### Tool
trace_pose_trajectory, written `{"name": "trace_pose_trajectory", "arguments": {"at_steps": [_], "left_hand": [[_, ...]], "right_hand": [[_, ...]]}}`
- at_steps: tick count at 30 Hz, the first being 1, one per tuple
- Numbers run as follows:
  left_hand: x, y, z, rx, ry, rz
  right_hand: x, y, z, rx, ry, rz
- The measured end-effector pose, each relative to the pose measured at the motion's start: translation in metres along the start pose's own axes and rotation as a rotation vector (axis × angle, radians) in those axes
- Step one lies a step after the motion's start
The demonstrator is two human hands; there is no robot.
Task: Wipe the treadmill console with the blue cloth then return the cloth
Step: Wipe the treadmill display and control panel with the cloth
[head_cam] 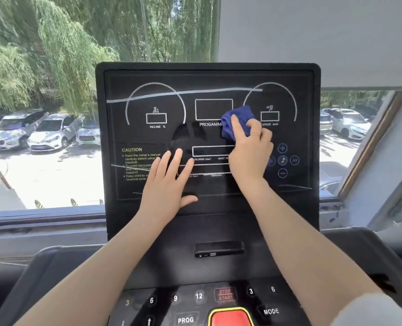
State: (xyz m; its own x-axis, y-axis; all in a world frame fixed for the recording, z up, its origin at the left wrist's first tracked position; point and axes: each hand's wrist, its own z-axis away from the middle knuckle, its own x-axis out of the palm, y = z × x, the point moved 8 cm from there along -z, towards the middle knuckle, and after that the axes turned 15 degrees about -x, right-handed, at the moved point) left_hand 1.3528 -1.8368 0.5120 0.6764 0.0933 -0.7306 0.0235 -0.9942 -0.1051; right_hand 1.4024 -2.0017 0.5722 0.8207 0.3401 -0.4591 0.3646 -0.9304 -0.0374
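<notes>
The black treadmill console [207, 78] stands upright in front of me, with white dials and display boxes printed on its glossy panel. My right hand [251, 151] grips a bunched blue cloth [238, 120] and holds it against the panel, just right of the centre display box. My left hand [168, 182] lies flat on the lower left of the panel with straight, spread fingers, over the caution text. The cloth covers part of the printed program label.
Below the panel are a small black slot [218, 249], a row of numbered keys [199, 296] and a red stop button [230, 318]. A window [42, 114] behind the console looks onto trees and parked cars. A grey wall [324, 31] fills the upper right.
</notes>
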Motion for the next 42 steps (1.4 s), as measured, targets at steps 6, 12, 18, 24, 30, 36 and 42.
{"name": "trace_pose_trajectory", "arguments": {"at_steps": [6,12,18,24,30,36,42], "left_hand": [[-0.034,-0.033,-0.016,-0.004,0.146,0.144],[-0.032,-0.065,-0.038,-0.149,0.09,0.07],[-0.022,-0.076,-0.045,-0.238,0.018,-0.034],[-0.023,-0.083,-0.044,-0.306,0.043,0.006],[-0.024,-0.077,-0.042,-0.324,0.032,0.032],[-0.035,-0.056,-0.043,-0.302,0.073,0.013],[-0.039,-0.028,-0.043,-0.311,0.048,-0.002]], "right_hand": [[0.017,-0.076,-0.018,-0.182,-0.029,-0.072],[0.023,-0.091,-0.042,-0.472,-0.033,-0.015],[0.021,-0.023,-0.076,0.026,-0.158,-0.034],[0.036,-0.132,-0.056,-0.347,-0.025,-0.071],[0.036,-0.134,-0.073,-0.526,-0.097,0.038],[0.02,-0.047,-0.096,-0.243,-0.199,0.036],[0.003,0.046,-0.073,0.114,-0.216,0.011]]}}
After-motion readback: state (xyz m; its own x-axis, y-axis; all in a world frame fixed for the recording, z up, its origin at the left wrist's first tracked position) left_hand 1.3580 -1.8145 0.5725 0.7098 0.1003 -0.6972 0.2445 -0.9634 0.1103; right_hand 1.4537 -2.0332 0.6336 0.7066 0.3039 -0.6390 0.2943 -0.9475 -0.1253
